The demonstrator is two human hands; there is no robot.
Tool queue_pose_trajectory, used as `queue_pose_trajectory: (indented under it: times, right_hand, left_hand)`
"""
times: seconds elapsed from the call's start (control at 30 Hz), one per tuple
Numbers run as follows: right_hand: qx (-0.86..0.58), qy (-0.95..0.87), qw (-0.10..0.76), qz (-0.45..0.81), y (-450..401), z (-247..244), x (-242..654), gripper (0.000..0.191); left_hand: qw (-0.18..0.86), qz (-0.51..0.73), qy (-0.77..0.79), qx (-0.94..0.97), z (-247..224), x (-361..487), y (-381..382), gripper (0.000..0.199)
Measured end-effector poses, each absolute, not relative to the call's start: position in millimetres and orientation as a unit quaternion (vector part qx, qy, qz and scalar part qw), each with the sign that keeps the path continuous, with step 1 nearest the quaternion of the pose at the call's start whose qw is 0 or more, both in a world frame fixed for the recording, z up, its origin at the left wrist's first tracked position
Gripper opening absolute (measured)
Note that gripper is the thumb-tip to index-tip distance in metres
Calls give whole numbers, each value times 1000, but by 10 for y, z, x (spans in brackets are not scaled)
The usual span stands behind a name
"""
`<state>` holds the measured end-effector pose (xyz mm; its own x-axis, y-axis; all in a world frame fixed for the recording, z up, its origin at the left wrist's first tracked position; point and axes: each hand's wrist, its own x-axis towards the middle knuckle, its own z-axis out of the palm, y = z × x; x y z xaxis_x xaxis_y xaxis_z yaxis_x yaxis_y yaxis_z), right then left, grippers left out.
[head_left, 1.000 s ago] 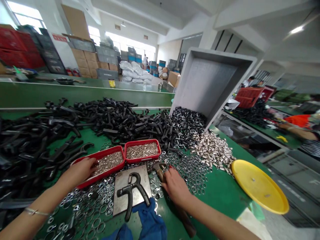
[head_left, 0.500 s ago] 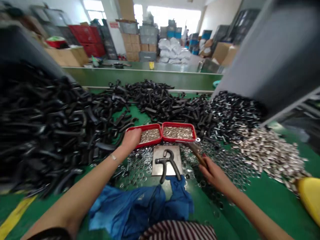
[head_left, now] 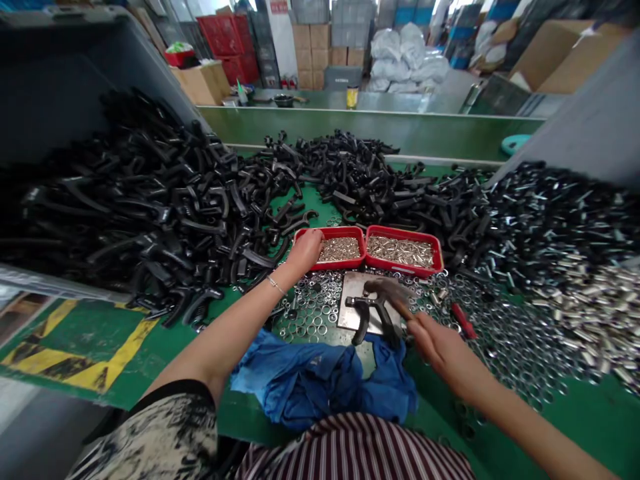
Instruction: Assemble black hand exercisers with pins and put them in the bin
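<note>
Right hand (head_left: pixel 434 341): closed on hammer (head_left: pixel 393 294), forearm in from lower right, head over black hand grip (head_left: pixel 367 312) on metal plate (head_left: pixel 349 315). Left hand (head_left: pixel 307 249): palm down, fingers curled into left red tray (head_left: pixel 362 248), arm slanting up from lower left; can't tell whether it's gripping anything.

Surroundings of the workbench, with background storage.
Beyond the green divider (head_left: pixel 425 133), 1 yellow container (head_left: pixel 352 98) and 1 dark bowl (head_left: pixel 283 101) stand on the far counter (head_left: pixel 320 100). Behind lie piled white sacks (head_left: pixel 400 70), stacked brown cartons (head_left: pixel 313 55) and 2 stacked red crates (head_left: pixel 225 35); 1 open cardboard box (head_left: pixel 557 57) appears at right. Yellow-and-black tape (head_left: pixel 95 377) marks the bench's left corner.
</note>
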<state>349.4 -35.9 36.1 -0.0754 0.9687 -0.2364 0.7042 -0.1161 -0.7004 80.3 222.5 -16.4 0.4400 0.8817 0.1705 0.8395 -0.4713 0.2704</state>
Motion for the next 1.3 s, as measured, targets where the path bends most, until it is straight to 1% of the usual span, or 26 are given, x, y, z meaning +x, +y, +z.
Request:
queue_pose_trajectory:
  times: [0.07, 0.13, 0.2, 0.27, 0.3, 0.37, 0.47, 0.53, 0.6, 0.67, 0.73, 0.97, 1.1, 1.2, 1.3]
  right_hand:
    - [-650, -636, 149, 388, -329, 303, 3494, 43]
    - [-642, -626, 180, 405, -348, 269, 3505, 45]
    - [-647, -620, 218, 387, -389, 246, 3524, 43]
    - [-661, -611, 209, 381, -422, 203, 3554, 42]
    - [-667, -597, 196, 400, -435, 171, 3571, 44]
    - [-667, -534, 186, 484, -459, 94, 3605, 49]
    - [-658, -409, 239, 586, -515, 0, 3616, 53]
    - [-653, -361, 297, 595, -557, -32, 3581, 51]
    - [-641, -335, 350, 595, -586, -51, 3526, 48]
    - [-624, -316, 382, 603, -599, -67, 3478, 47]
    - [-614, -312, 396, 607, -604, -89, 3463, 46]
    - [-613, -304, 407, 606, -634, -181, 3527, 44]
    - [-603, -287, 417, 617, -621, -209, 3501, 45]
    - [-610, -285, 414, 612, -613, -218, 3485, 47]
    - [-617, -294, 406, 607, -618, -216, 3481, 50]
  left_hand:
    - [81, 166, 502, 845, -165, 791, 2224, 12]
    - [90, 205, 488, 844, -150, 778, 2210, 13]
    - [96, 258, 475, 836, -104, 776, 2159, 14]
    - [111, 308, 470, 820, -27, 798, 2041, 15]
    - [129, 329, 467, 811, 16, 822, 1953, 15]
    - [190, 346, 452, 800, 90, 892, 1736, 15]
    - [292, 312, 407, 807, 109, 1054, 1409, 13]
    - [326, 282, 377, 820, 47, 1184, 1271, 12]
    - [334, 254, 366, 831, -51, 1310, 1218, 14]
    - [328, 226, 371, 839, -146, 1414, 1227, 16]
    - [320, 208, 382, 842, -209, 1489, 1257, 17]
    - [310, 211, 402, 836, -226, 1594, 1308, 18]
    - [288, 193, 402, 847, -259, 1617, 1329, 18]
    - [239, 168, 394, 872, -278, 1628, 1306, 19]
    - [121, 135, 350, 919, -299, 1642, 1249, 24]
